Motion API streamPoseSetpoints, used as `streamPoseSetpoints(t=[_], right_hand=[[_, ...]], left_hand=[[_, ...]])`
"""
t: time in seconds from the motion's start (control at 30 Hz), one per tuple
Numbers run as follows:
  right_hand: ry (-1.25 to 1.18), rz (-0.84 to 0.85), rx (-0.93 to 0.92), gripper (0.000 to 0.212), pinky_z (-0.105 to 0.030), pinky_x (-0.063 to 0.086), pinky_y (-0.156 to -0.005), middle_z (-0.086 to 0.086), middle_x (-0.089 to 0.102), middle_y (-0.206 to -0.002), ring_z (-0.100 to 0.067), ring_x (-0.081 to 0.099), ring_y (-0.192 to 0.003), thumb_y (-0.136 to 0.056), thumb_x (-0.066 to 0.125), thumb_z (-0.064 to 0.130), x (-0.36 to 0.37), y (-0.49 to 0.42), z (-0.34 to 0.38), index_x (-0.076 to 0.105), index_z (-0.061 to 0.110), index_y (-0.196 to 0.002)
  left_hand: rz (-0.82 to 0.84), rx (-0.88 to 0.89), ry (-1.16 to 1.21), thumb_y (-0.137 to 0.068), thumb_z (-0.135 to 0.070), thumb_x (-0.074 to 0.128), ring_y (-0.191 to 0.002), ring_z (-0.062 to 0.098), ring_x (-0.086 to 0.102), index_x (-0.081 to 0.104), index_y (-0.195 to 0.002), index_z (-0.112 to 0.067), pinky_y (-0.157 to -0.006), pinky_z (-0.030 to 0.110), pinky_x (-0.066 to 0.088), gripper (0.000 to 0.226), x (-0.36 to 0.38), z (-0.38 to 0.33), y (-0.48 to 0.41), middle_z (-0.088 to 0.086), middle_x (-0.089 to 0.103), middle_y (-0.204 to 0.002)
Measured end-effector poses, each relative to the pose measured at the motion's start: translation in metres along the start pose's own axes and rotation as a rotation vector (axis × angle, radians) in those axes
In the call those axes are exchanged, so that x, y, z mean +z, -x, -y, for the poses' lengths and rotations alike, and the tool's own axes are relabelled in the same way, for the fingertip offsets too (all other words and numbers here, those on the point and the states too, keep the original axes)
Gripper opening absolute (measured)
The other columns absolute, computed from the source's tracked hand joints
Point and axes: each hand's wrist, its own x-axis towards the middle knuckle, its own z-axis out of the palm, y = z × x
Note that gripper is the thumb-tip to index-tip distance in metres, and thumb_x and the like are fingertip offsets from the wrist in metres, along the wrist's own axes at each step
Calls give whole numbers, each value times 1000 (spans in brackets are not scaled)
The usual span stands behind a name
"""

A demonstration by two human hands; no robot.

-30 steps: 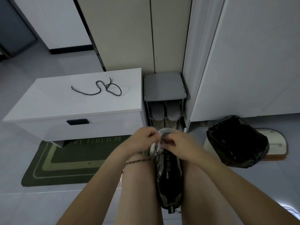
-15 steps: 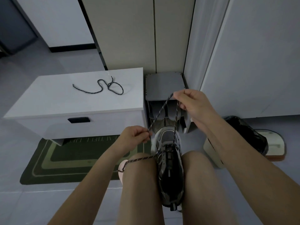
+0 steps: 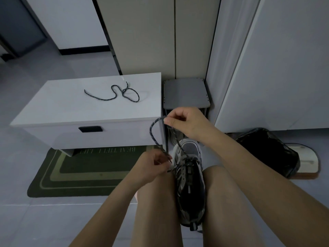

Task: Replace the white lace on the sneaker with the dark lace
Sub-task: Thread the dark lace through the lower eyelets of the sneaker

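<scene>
A grey and black sneaker point(image 3: 190, 184) is wedged between my knees, toe pointing away from me. A dark speckled lace point(image 3: 153, 134) runs up from its eyelets. My right hand point(image 3: 187, 122) pinches that lace above the toe, and the lace arcs left and down in a loop. My left hand point(image 3: 153, 166) pinches the lace's lower part beside the sneaker's left side. A second dark speckled lace point(image 3: 122, 94) lies loosely looped on top of the white cabinet point(image 3: 62, 107). No white lace is visible.
A green doormat point(image 3: 85, 173) lies under the cabinet front. A grey shoe rack point(image 3: 185, 93) stands behind the sneaker against tall cupboard doors. A bin with a black bag point(image 3: 267, 150) sits at the right on the tiled floor.
My right hand first rose from the sneaker pulling the lace up, then came down and left, so the taut lace now hangs in a slack loop. My left hand stayed by the sneaker.
</scene>
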Motion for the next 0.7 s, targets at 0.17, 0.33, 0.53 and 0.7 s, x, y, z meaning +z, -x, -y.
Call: streamPoseSetpoints(t=[0.17, 0.33, 0.53, 0.7], right_hand=[[37, 10, -26, 7, -15, 45, -66, 9, 62, -70, 2, 53, -61, -85, 66, 24, -2, 2, -5, 67, 20, -80], [57, 30, -24, 10, -17, 48, -68, -1, 67, -77, -3, 55, -66, -84, 67, 25, -5, 3, 0, 68, 16, -82], [80, 42, -29, 11, -23, 51, -74, 0, 68, -80, -6, 59, -71, -84, 67, 25, -5, 5, 4, 69, 15, -85], [68, 24, -28, 9, -27, 51, -74, -4, 68, -80, -8, 58, -70, -84, 67, 26, -6, 5, 3, 68, 17, -82]], left_hand=[[-177, -86, 196, -91, -18, 61, -50, 3, 55, 65, -89, -11, -47, 15, 42, 9, -4, 8, -2, -1, 67, -69], [-243, -106, 97, -84, -21, 71, -55, 6, 55, 59, -91, -15, -52, 18, 44, 15, -4, 15, -11, 3, 62, -72], [-382, -97, 6, -79, -30, 75, -64, 13, 55, 47, -109, -25, -60, 26, 46, 42, -2, 9, -28, 2, 59, -74], [-175, -58, -142, -84, -23, 69, -67, 14, 61, 63, -77, -24, -63, 27, 48, 9, 6, 22, -32, -6, 64, -72]])
